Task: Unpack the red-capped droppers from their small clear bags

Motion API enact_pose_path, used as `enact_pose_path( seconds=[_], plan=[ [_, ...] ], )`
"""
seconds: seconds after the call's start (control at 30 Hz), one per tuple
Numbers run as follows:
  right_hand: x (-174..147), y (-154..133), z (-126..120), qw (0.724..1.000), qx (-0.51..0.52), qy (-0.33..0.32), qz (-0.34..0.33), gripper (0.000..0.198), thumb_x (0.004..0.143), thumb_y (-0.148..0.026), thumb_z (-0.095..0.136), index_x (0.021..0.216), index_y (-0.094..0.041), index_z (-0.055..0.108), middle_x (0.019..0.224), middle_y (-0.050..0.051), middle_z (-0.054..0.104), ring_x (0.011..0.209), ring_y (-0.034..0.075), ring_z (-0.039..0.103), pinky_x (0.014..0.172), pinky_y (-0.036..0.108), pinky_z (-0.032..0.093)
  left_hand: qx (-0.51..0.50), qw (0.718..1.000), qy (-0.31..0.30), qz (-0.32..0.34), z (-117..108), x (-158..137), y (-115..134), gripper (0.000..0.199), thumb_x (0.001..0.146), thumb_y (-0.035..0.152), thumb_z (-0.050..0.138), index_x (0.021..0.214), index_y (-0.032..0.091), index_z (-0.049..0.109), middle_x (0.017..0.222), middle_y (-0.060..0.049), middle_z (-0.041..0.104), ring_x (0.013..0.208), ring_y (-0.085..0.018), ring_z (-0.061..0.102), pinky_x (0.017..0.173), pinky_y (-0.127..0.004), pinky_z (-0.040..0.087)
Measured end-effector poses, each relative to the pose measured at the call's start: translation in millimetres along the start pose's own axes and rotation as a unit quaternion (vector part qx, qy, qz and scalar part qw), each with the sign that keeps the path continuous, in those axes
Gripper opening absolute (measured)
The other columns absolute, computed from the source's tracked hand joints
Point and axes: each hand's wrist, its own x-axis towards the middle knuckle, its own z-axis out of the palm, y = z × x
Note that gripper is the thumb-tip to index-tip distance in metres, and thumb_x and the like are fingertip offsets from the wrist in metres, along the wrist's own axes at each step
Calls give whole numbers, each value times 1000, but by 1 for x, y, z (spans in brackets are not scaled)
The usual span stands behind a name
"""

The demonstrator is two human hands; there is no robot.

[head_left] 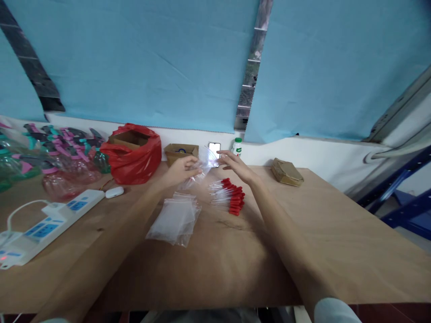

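One clear bag (204,159), outline indistinct

Looks like a small workshop or packing room, going by goods laid out in batches on a broad, plain brown desk (336,233). Has many spray bottles (72,166) of one kind massed toward the far edge on the left, with a white power strip (54,224) closer to the near edge. Shows a stack of clear bags (177,215) and a pile of red-ended clear pieces (232,197) between those edges. Holds a red plastic bag (134,163) around a carton along the far edge, and a brown package (287,172) near the far right corner. Backed by blue sheeting (151,67) and metal strips (251,72), with a blue metal frame (400,178), perhaps racking, beyond the right edge.
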Motion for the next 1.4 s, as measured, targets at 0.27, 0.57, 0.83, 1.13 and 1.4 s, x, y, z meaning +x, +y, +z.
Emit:
enact_pose_path(
  seconds=[0.27, 0.57, 0.83, 1.13, 1.4],
  plan=[
    [3, -11, 7, 998, 58, 4, -12, 44, 79, -43, 86, 114, -23, 70, 85, 1, 76, 81, 17, 70, 75, 29, 53, 7, 999, 15, 30, 1, -4, 14, 43, 93, 61, 67, 104, 19, 69, 79, -2, 71, 59, -12, 57, 55, -23, 42],
    [3, -7, -4, 999, 35, 5, 9, 33, 76, -43, 88, 89, -18, 70, 82, 3, 76, 75, 15, 68, 73, 29, 53, -33, 988, 147, 12, -1, -2, 15, 44, 88, 61, 72, 92, 17, 67, 95, -9, 78, 58, -14, 66, 49, -24, 45],
    [-2, -16, -4, 998, 9, -63, 25, 30, 79, -43, 86, 92, -19, 73, 90, 4, 75, 82, 15, 66, 74, 28, 54, 36, 989, 140, 36, -4, -6, 19, 37, 90, 56, 71, 90, 19, 71, 80, -4, 73, 54, -13, 61, 50, -24, 45],
    [6, -15, 1, 999, 17, 43, -22, 34, 77, -50, 86, 85, -18, 76, 77, 3, 72, 70, 14, 62, 64, 28, 52, 92, 990, 105, 38, -2, -7, 25, 43, 89, 62, 70, 88, 18, 74, 80, -4, 75, 63, -16, 62, 57, -26, 44],
    [9, -15, -9, 987, 83, 138, -27, 39, 73, -54, 89, 83, -19, 75, 76, 3, 71, 66, 15, 63, 63, 29, 53, 31, 997, -6, -69, -8, -4, 15, 52, 88, 68, 69, 95, 16, 73, 89, -11, 78, 63, -16, 67, 51, -24, 41]
  ],
)
